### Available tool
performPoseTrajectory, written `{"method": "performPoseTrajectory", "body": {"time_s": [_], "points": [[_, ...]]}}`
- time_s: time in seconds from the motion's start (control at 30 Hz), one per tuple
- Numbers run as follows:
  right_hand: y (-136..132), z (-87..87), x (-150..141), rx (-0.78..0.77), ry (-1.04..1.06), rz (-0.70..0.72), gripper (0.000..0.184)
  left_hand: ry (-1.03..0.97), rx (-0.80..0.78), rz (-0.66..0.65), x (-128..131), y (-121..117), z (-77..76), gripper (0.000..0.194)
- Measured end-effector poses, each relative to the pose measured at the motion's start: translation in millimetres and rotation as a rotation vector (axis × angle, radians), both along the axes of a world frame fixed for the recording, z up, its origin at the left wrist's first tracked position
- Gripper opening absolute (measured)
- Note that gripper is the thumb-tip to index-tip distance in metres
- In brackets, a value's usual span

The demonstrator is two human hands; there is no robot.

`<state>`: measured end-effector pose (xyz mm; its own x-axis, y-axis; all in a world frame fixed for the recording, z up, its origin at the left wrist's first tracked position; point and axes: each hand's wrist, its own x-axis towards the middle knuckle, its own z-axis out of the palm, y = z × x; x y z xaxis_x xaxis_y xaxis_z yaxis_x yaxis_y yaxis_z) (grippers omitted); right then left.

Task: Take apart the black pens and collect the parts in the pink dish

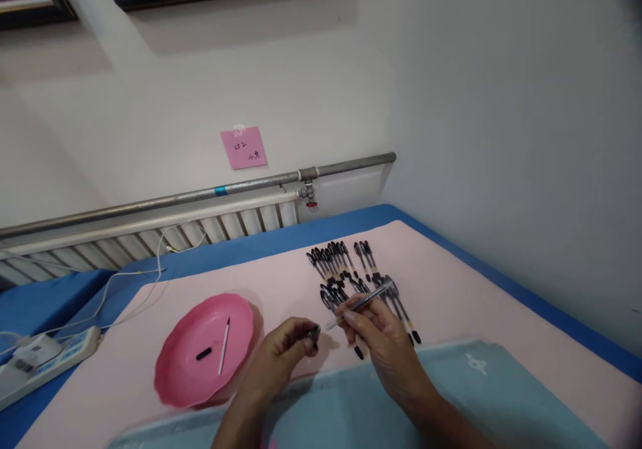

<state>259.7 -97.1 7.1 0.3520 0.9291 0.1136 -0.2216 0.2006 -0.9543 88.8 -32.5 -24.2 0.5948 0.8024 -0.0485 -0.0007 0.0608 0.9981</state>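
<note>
- Head view: from where I stand, the right hand (377, 332) is closed on a slim pen (368, 296), its pale tip aimed toward nine o'clock.
- Facing that tip, the left hand (285, 350) pinches a small dark piece (313, 334), perhaps a cap, apart from the pen.
- This one looks part-way, I'd judge; a white stick (224, 348) and black cap (204, 354) lie loose in the pink bowl (185, 332), left hand's nine o'clock.
- Many pens (331, 261) lie at one o'clock beyond both hands, seemingly whole.
- Overlaps defeat counting; the grip half-hides the dark piece; the blue-green sheet (501, 382) runs out of sight at six o'clock.
</note>
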Motion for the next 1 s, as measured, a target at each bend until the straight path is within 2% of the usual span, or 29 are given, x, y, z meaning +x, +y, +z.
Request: {"method": "performPoseTrajectory", "body": {"time_s": [0.37, 0.5, 0.7, 0.83, 1.0], "points": [[-1, 0.2, 3, -0.089, -0.062, 0.021, 0.013, -0.032, -0.117, 0.029, 6, -9, 16.2, 0.024], [2, -0.2, 5, -0.143, 0.037, 0.025, 0.011, -0.119, -0.16, 0.093, 5, -8, 12.9, 0.029], [3, -1.2, 6, -0.203, 0.141, 0.146, 0.012, -0.26, -0.165, 0.18, 5, -10, 13.5, 0.028], [2, -1.9, 5, -0.199, 0.182, 0.16, 0.014, -0.273, -0.129, 0.203, 4, -14, 16.7, 0.026], [2, -4.5, 5, -0.174, 0.198, 0.151, 0.016, -0.241, -0.002, 0.238, 4, -20, 19.7, 0.02]]}}
